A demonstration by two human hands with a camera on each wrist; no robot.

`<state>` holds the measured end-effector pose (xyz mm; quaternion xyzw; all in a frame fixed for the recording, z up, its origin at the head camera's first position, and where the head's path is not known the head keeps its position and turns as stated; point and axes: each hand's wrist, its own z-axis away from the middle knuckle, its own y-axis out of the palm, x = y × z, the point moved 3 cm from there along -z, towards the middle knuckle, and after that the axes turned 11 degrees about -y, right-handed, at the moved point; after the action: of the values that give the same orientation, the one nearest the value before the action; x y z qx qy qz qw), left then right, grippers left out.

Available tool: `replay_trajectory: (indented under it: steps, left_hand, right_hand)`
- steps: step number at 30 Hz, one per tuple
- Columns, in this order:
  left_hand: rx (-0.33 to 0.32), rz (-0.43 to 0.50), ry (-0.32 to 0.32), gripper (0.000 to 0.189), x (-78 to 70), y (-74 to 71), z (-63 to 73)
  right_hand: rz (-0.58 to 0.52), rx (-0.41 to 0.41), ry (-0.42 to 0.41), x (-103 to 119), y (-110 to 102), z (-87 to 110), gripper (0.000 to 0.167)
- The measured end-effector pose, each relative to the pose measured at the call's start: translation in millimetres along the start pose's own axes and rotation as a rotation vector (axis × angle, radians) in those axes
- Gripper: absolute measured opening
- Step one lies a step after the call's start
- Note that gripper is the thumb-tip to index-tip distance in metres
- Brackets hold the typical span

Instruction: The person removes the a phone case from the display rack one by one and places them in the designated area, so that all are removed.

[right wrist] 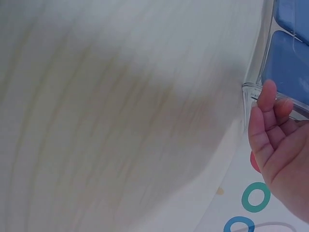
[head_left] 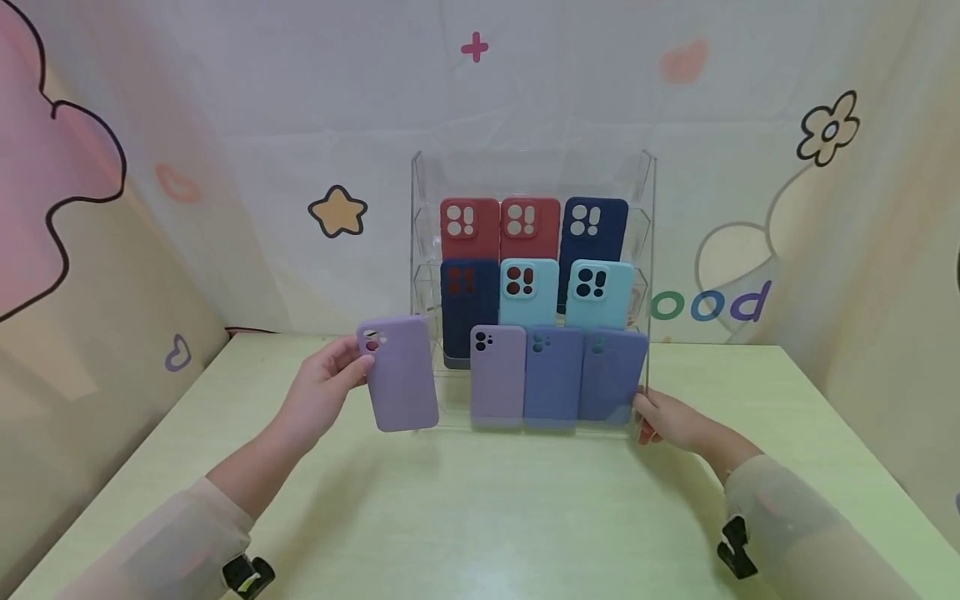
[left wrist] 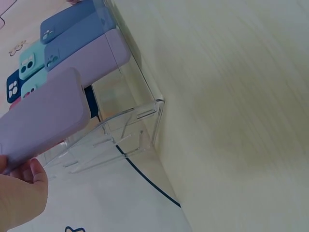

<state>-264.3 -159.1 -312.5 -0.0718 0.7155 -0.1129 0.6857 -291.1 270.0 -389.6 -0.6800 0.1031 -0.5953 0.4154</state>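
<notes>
Sleeve (head_left: 176, 533) foremost; left grip (head_left: 317, 393) clamps lilac phone case (head_left: 401, 379), right grip (head_left: 672, 421) acrylic rack (head_left: 532, 173).
Likely we're stocking; next, front-left seating.

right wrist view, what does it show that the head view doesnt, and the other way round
Only the right wrist view shows the palm side of the right hand. Only the head view shows the left hand gripping a lilac phone case, plus the red cases, navy cases and turquoise cases in the upper rows of the clear stand. Both show the right hand at the stand's edge, blue cases, the table and a green printed letter.
</notes>
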Motion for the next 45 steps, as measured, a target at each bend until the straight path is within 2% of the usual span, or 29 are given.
replay_trajectory:
  steps: [15, 22, 28, 39, 45]
  left_hand:
    - [-0.034, 0.004, -0.025, 0.038, 2.2, -16.6, 14.4]
    - [-0.045, -0.019, -0.047, 0.043, 10.8, -25.1, 20.5]
    - [-0.043, -0.058, -0.067, 0.047, 16.4, -30.5, 25.0]
    - [-0.067, -0.082, -0.069, 0.052, 26.6, -48.2, 29.3]
    - [-0.078, -0.090, -0.047, 0.050, 29.5, -55.1, 30.5]
  right_hand:
    - [0.010, -0.011, 0.003, -1, -2, -1.2, 0.037]
    - [-0.018, -0.019, 0.007, -3, 4, -0.4, 0.031]
    - [-0.012, -0.019, -0.004, -3, 2, -1.3, 0.034]
    - [-0.023, -0.019, 0.001, -3, 3, -2.0, 0.034]
    - [-0.021, -0.022, 0.011, -4, 3, -1.4, 0.033]
